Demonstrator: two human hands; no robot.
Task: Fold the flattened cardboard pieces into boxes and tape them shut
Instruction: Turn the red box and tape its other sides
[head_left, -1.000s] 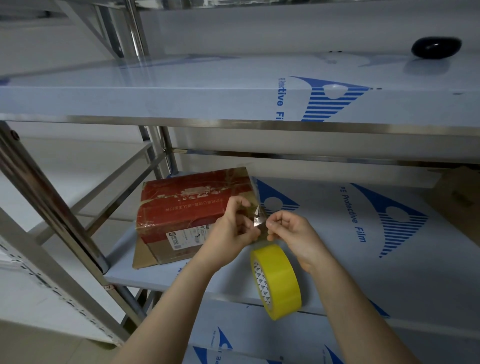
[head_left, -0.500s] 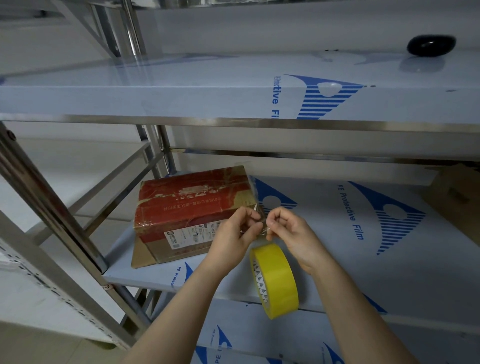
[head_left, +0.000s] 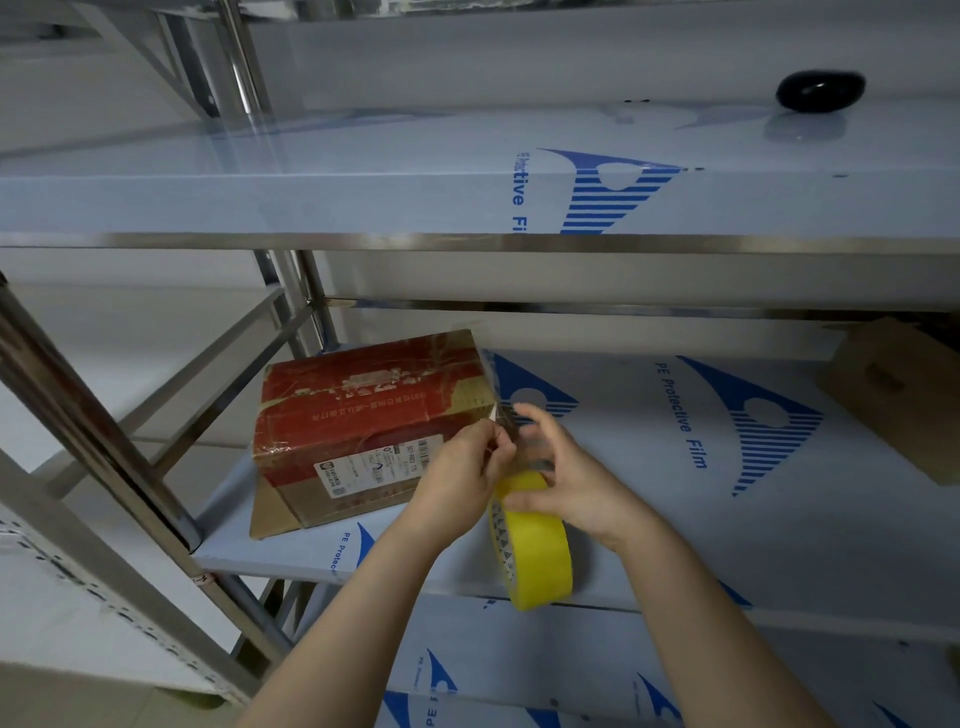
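Observation:
A red and brown cardboard box (head_left: 363, 415) with a white shipping label lies on the middle shelf (head_left: 675, 519), wrapped in clear tape. A strip of clear tape (head_left: 501, 410) runs from the box's right edge down to a yellow tape roll (head_left: 535, 551) that hangs in front of the shelf edge. My left hand (head_left: 462, 478) pinches the tape strip just right of the box. My right hand (head_left: 566, 478) rests on top of the roll, thumb against its side and fingers spread and raised.
Steel shelf posts (head_left: 88, 426) and braces stand to the left. The upper shelf (head_left: 467, 197) hangs close above, with a black rounded object (head_left: 820, 89) on it. A brown cardboard piece (head_left: 904, 395) lies at the far right of the middle shelf. A lower shelf (head_left: 519, 675) shows below.
My right hand has let go of the tape end and dropped onto the roll. My left hand still pinches the strip, now nearer the box.

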